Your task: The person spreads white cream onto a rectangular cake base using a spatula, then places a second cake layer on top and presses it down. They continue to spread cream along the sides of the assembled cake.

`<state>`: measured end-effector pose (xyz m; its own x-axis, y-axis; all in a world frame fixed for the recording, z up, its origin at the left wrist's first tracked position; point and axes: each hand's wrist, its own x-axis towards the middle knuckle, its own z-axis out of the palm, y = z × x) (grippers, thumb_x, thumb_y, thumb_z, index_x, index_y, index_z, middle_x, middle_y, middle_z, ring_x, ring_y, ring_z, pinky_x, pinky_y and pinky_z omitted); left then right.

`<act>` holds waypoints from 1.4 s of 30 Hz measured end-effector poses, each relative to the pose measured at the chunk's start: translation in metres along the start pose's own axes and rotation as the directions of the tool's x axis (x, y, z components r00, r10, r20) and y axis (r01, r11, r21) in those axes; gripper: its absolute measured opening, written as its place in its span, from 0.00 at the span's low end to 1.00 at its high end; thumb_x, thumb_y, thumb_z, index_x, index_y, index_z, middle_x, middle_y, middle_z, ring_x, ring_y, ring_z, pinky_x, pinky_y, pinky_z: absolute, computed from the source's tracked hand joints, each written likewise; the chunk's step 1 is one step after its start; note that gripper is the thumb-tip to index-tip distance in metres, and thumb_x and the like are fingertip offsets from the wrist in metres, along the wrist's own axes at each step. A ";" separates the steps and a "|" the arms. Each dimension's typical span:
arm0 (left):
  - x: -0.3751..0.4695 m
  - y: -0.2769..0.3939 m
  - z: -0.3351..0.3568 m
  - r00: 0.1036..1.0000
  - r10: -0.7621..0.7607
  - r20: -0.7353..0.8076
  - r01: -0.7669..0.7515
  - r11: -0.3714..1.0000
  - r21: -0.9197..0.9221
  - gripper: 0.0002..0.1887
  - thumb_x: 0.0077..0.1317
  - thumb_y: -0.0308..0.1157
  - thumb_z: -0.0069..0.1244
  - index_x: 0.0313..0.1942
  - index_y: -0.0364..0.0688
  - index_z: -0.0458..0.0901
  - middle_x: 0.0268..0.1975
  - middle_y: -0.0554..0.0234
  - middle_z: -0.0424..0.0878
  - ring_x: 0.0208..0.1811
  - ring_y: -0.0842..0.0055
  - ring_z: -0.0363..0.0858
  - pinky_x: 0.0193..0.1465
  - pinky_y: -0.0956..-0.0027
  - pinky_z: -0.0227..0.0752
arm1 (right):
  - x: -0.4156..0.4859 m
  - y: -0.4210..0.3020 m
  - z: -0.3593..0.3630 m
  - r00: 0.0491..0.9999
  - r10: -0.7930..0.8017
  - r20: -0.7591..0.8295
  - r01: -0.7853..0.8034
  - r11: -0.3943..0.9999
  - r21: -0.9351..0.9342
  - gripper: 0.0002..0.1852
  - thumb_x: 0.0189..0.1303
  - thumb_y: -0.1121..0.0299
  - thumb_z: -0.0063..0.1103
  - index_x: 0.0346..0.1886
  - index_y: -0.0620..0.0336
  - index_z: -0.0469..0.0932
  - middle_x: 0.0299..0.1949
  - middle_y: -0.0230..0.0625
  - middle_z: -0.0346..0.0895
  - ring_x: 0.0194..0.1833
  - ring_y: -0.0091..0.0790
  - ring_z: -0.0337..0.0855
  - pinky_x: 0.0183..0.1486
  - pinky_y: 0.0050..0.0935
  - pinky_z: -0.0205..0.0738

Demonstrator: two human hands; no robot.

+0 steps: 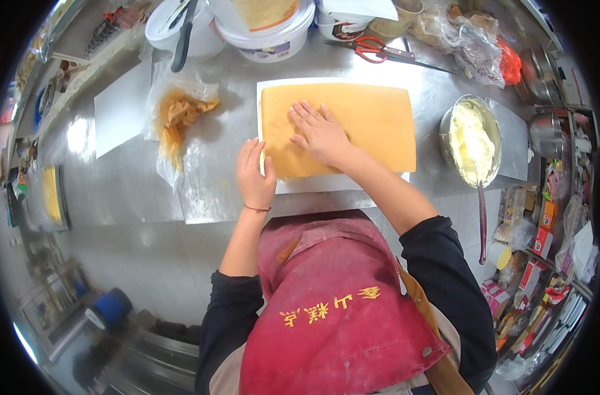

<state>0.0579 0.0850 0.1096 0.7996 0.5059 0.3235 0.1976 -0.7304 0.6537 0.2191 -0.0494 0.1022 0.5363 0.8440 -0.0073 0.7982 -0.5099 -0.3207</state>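
Note:
A flat rectangular sheet of yellow sponge cake (374, 128) lies on white paper (320, 185), which shows along its left and front edges. My right hand (322, 131) rests palm down on the cake's top, left of its middle, fingers spread. At the cake's left front corner is my left hand (256, 170), upright on its edge with the fingertips close to the cake's side; whether they touch it I cannot tell. Neither hand grips anything. To the right stands a metal bowl (445, 138) of pale cream (470, 133), with a long-handled utensil (482, 222) leaning out over the front.
Crumpled brown-stained paper and plastic (181, 113) lie left on the steel table (221, 197), beside a white sheet (122, 111). White tubs (270, 44), a black-handled knife (182, 47), red-handled scissors (371, 48) and plastic bags (478, 49) line the back. Packed shelves (542, 261) stand at right.

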 end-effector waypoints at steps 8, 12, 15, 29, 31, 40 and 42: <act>0.054 0.015 0.042 0.976 0.132 0.172 -0.138 0.990 0.026 0.23 0.65 0.26 0.47 0.61 0.36 0.72 0.67 0.46 0.67 0.71 0.54 0.60 0.72 0.56 0.56 | -0.021 0.021 -0.006 0.999 0.008 -0.043 -0.008 1.000 0.010 0.33 0.71 0.47 0.39 0.73 0.55 0.58 0.76 0.36 0.51 0.76 0.36 0.47 0.76 0.48 0.38; 0.066 0.023 0.075 0.951 0.132 0.281 -0.192 0.961 0.201 0.28 0.70 0.36 0.43 0.69 0.40 0.61 0.73 0.51 0.57 0.75 0.56 0.51 0.74 0.52 0.48 | -0.032 0.033 -0.009 0.979 0.188 -0.082 -0.192 0.980 -0.044 0.33 0.71 0.47 0.39 0.73 0.53 0.57 0.76 0.36 0.50 0.76 0.36 0.47 0.75 0.48 0.39; 0.064 0.029 0.091 0.916 0.006 0.401 -0.188 0.890 0.416 0.31 0.72 0.45 0.37 0.72 0.43 0.56 0.76 0.55 0.51 0.77 0.59 0.45 0.75 0.51 0.40 | -0.039 0.040 -0.010 0.985 0.169 -0.040 -0.169 0.986 0.007 0.33 0.71 0.46 0.40 0.74 0.52 0.55 0.76 0.36 0.49 0.77 0.36 0.46 0.75 0.49 0.38; 0.061 0.027 0.097 0.914 -0.054 0.402 -0.180 0.834 0.521 0.37 0.72 0.56 0.34 0.73 0.44 0.52 0.77 0.54 0.47 0.78 0.59 0.40 0.76 0.51 0.35 | -0.081 0.121 -0.033 0.860 0.402 -0.315 -0.402 0.913 0.068 0.40 0.67 0.37 0.40 0.74 0.51 0.54 0.77 0.39 0.47 0.77 0.38 0.45 0.75 0.52 0.35; 0.059 0.026 0.097 0.916 -0.049 0.398 -0.182 0.834 0.520 0.37 0.71 0.56 0.34 0.73 0.44 0.52 0.77 0.54 0.47 0.78 0.57 0.39 0.76 0.50 0.36 | -0.084 0.129 -0.032 0.823 0.495 -0.279 -0.498 0.865 0.067 0.39 0.67 0.38 0.40 0.74 0.51 0.55 0.77 0.40 0.47 0.77 0.39 0.45 0.75 0.53 0.36; 0.062 0.020 0.090 0.919 -0.001 0.395 -0.182 0.887 0.425 0.40 0.69 0.59 0.38 0.74 0.45 0.51 0.77 0.52 0.45 0.78 0.55 0.40 0.75 0.47 0.38 | -0.118 0.146 -0.031 0.858 0.408 -0.313 -0.391 0.913 0.118 0.38 0.67 0.39 0.42 0.74 0.49 0.56 0.76 0.38 0.49 0.76 0.41 0.48 0.73 0.57 0.39; 0.057 0.021 0.086 0.912 -0.024 0.409 -0.203 0.841 0.502 0.42 0.68 0.61 0.39 0.74 0.45 0.51 0.77 0.52 0.44 0.78 0.56 0.39 0.75 0.48 0.37 | -0.128 0.142 -0.029 0.875 0.404 -0.266 -0.393 0.915 0.096 0.37 0.67 0.39 0.42 0.74 0.46 0.55 0.77 0.36 0.47 0.76 0.41 0.46 0.74 0.57 0.38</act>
<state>0.1562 0.0589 0.0830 0.9565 0.2916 -0.0002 0.2887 -0.9470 0.1411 0.2711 -0.2348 0.0849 0.8648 0.4885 0.1157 0.4928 -0.7820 -0.3816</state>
